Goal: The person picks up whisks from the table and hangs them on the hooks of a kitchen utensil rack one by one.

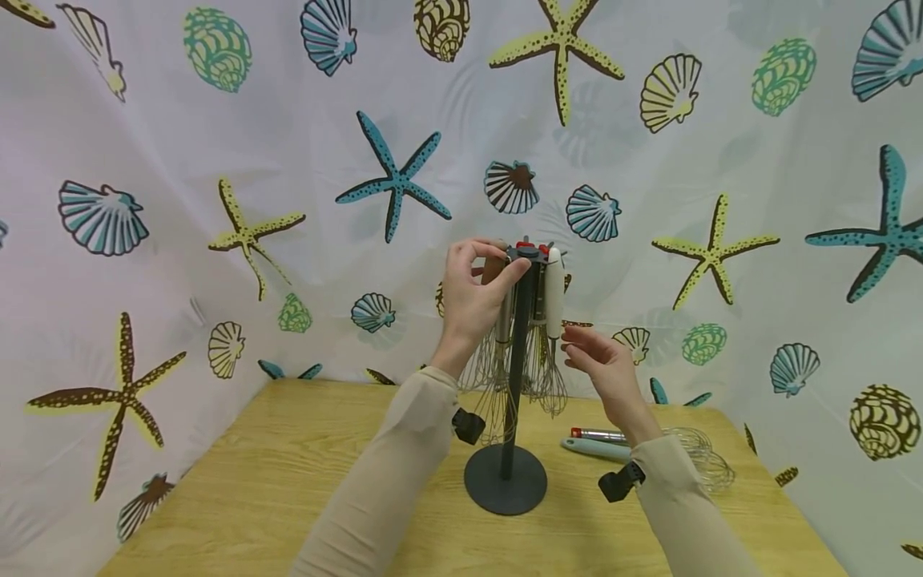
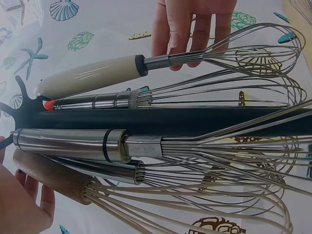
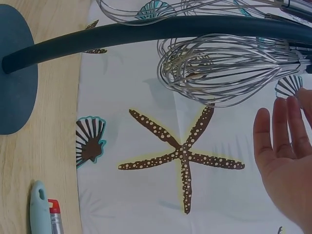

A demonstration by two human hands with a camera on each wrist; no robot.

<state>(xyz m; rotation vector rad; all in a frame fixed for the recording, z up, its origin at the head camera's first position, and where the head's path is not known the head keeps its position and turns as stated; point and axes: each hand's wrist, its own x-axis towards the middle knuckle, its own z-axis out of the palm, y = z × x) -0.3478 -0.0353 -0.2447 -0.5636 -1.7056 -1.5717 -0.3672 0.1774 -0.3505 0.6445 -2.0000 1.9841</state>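
Note:
A dark upright stand (image 1: 516,385) with hooks round its top carries several hanging whisks. My left hand (image 1: 469,292) is at the top left, thumb across the front of the hook ring and fingers curled round the upper end of a wooden-handled whisk (image 2: 53,178). A steel-handled whisk (image 2: 68,142) hangs beside it. On the right side hangs a cream-handled whisk (image 1: 554,292). Close to that whisk's neck is my right hand (image 1: 606,369), its fingers loosely extended and holding nothing. Behind it hangs a steel whisk with a red end (image 2: 92,101).
On the wooden table (image 1: 324,449), to the right of the stand's round base (image 1: 490,497), lie a pale blue-handled whisk (image 1: 594,449) and a red-tipped steel whisk (image 1: 598,434). A shell-and-starfish patterned cloth (image 1: 418,264) surrounds the table's back and sides.

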